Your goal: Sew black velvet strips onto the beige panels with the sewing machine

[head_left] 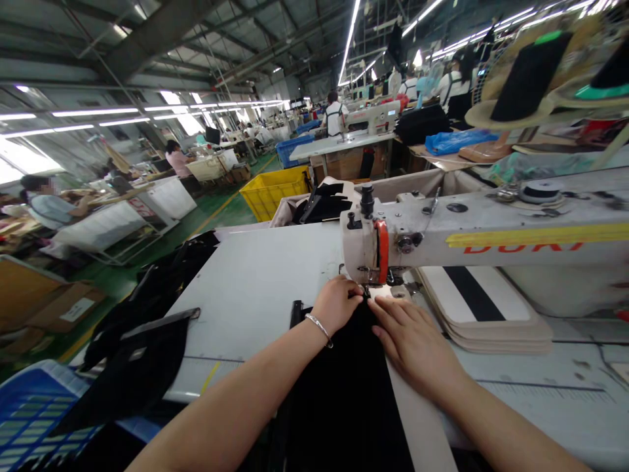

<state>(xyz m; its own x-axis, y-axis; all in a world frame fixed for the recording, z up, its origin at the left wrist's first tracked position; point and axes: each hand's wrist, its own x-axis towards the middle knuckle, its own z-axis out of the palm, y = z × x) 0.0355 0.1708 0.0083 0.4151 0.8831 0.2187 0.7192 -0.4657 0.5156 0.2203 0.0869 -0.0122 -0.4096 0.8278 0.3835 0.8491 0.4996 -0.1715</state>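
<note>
A large work hall (147, 46) with a green floor (223, 213) and rows of strip lights (95, 113) spreads beyond the sewing machine (437, 219), with several co-workers (334, 118) at stations well past it. A pale worktable (260, 262) lies under the sewing machine and stretches out to its left. The machine itself has a grey body, with a yellow strip (535, 235) along its arm and an orange band (382, 252) on its head. A yellow crate (278, 191) stands beyond the machine and to its left; a blue basket (44, 377) sits far to its left, on the near side. The black fabric (348, 393) runs from just below the machine's head towards the wearer, a pale strip (417, 413) along its right side. A stack of pale panels (484, 311), the top one crossed by a black stripe, rests under the machine's arm. Just before the needle area, the right hand (410, 337) lies flat, fingers extended, over the fabric's right side, while the left hand (339, 305) pinches its far edge narrowly between thumb and fingers. A silvery bracelet (320, 330) circles the left wrist.
</note>
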